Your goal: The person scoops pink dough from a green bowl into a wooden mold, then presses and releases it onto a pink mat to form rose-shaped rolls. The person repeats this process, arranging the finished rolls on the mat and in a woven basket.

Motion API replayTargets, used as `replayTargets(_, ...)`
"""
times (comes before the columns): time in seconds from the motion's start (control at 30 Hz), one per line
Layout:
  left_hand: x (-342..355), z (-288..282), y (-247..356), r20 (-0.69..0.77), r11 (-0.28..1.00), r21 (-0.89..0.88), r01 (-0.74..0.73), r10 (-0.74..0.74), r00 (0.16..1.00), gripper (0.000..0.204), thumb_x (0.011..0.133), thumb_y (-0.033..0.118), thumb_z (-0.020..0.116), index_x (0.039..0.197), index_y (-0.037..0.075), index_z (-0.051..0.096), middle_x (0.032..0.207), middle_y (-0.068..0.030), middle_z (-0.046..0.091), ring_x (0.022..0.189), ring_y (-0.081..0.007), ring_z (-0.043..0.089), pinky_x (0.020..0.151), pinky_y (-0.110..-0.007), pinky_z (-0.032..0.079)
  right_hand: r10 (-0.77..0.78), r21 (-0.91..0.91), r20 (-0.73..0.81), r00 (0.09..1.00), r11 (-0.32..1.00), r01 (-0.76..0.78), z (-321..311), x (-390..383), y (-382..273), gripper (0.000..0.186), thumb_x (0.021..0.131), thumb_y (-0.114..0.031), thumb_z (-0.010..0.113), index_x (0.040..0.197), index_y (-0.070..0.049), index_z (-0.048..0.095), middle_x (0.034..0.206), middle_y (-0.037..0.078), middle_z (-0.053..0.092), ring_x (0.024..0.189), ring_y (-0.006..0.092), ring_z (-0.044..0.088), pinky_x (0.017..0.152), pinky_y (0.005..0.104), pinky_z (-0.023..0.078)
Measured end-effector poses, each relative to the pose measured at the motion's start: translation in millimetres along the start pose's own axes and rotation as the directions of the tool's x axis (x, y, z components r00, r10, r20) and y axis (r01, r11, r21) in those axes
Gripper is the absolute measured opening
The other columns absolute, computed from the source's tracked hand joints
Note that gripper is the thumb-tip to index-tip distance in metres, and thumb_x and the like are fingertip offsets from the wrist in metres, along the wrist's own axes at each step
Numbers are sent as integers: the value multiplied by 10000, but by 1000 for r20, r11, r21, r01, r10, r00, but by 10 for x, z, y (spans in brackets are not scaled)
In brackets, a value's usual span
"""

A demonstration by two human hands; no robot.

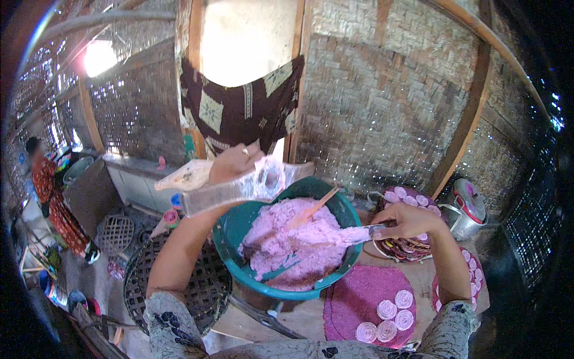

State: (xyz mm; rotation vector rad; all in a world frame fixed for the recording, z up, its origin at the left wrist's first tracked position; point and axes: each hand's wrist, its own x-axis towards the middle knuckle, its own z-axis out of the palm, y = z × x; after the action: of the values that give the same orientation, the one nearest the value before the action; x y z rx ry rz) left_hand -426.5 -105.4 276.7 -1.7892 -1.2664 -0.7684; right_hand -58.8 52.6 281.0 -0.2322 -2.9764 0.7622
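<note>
Fingers of my right hand (412, 220) are closed round the handle of a flat spatula (353, 234), whose blade lies in the pink dough (293, 245) filling the green bowl (230, 230) just left of that hand. My left hand (233, 163) is raised beyond the bowl's far rim, fingers clamped on a long board wrapped in clear plastic (239, 188), held level above the dough. A thin wooden stick (314, 208) stands slanted in the dough between my two hands.

As for progress, I judge the work to be well under way but far from finished: the bowl is nearly full, so most of the dough is unshaped. Below my right hand, three pink rolled rosettes (387, 318) sit on a round purple mat (359, 296) which is mostly bare. Beyond my right fingers a round tray (409, 242) carries more rosettes along its far side. Further right stands a metal pot (466, 209); a woven basket (209, 287) lies under my left forearm.
</note>
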Motion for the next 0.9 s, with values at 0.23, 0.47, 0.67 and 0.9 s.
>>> replayTargets(0.23, 85, -2, 362, 51, 997, -23, 78, -77, 996, 315, 675, 345, 688, 780, 84, 548, 733, -90, 499, 679, -286, 564, 589, -404, 463, 276, 502, 121, 954, 812, -298, -201, -83, -329, 350, 920, -350, 593, 1098, -55, 657, 587, -42, 461, 481, 22, 386, 409, 197, 263)
replayTargets(0.47, 100, 139, 461, 131, 999, 49, -8, 1, 991, 361, 696, 399, 674, 830, 78, 576, 759, -90, 535, 722, -264, 578, 649, -387, 470, -34, -555, -459, 888, 791, -257, -261, 118, -745, 173, 820, -304, 630, 904, -172, 704, 747, 92, 669, 712, 222, 661, 604, 388, 493)
replayTargets(0.67, 213, 252, 730, 269, 993, -34, 114, -101, 958, 331, 700, 406, 651, 875, 126, 635, 833, -109, 618, 793, -307, 599, 693, -418, 491, -350, -860, -480, 804, 371, -352, 467, 433, -995, 257, 788, -193, 560, 1034, -146, 617, 701, 22, 539, 612, 199, 579, 544, 350, 444)
replayTargets(0.9, -60, 351, 397, 45, 996, -20, 83, -82, 996, 255, 683, 350, 693, 815, 134, 661, 743, -86, 631, 708, -283, 620, 600, -437, 471, -417, -845, -484, 769, 452, -286, 646, -11, -955, 271, 775, -155, 556, 1038, -94, 561, 707, 15, 525, 588, 166, 565, 536, 328, 421)
